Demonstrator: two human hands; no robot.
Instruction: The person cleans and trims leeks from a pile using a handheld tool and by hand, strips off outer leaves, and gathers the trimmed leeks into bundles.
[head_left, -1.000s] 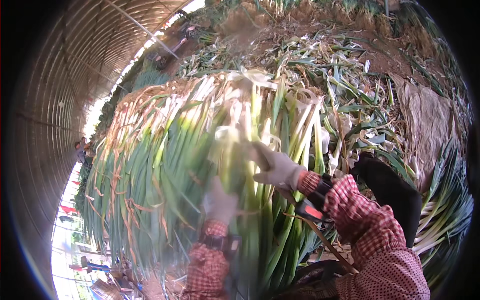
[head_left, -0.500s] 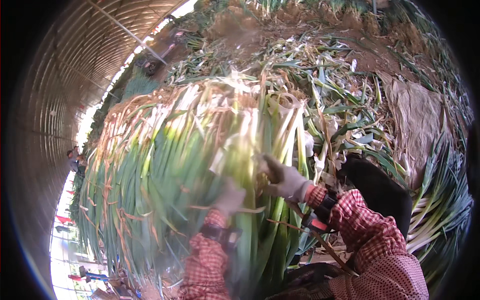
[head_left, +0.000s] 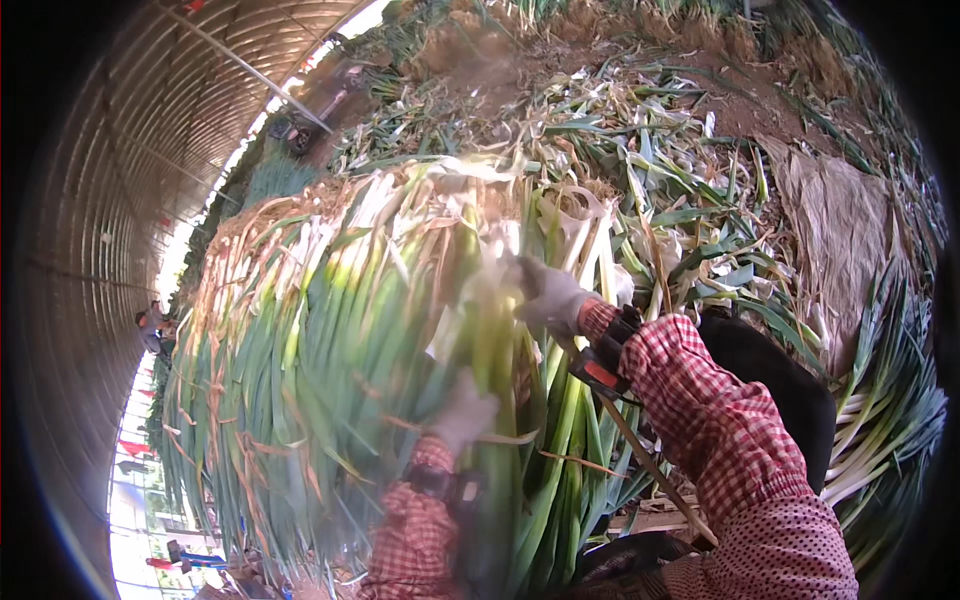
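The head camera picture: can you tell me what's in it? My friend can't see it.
Two gloved hands, the left hand and the right hand, press into a big pile of long green onions. The sleeves are red and white checked. Cut leaves litter the dirt behind, under a curved tunnel roof.

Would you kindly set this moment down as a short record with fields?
Setting: arched tunnel greenhouse, soil floor strewn with trimmed leaves
Main thing: large bundle of green onions, pale ends up
Left hand: gloved, gripping stalks low in the bundle, blurred
Right hand: gloved, grasping stalks higher up
Sleeves: red checked
Nearby: more green onions at right; brown sheet on the ground
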